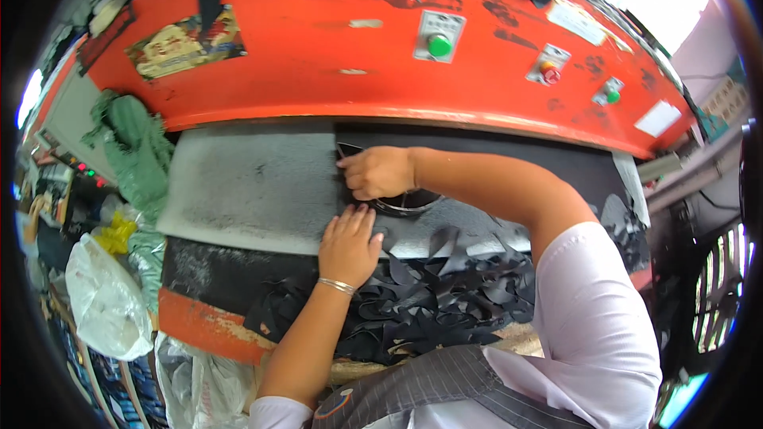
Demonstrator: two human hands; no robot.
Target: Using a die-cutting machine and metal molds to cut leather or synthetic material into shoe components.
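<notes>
My right hand [380, 173] is closed on a curved metal cutting die [409, 210], whose thin rim shows below and to the right of the fingers. The hand covers much of the die. It stands on a black sheet of material [509, 160] spread over the right part of a pale grey cutting board [246, 183]. Just nearer to me, my left hand [350, 242] lies flat with its fingers stretched out on the board's front part, the fingertips close to the die. Nothing shows in it.
Curled black offcuts [437, 294] are heaped along the front ledge. An orange machine beam [318, 56] spans the far side, bearing a green button [439, 45] and a red knob [550, 72]. At the left are a green sack [131, 151] and a white plastic bag [107, 298].
</notes>
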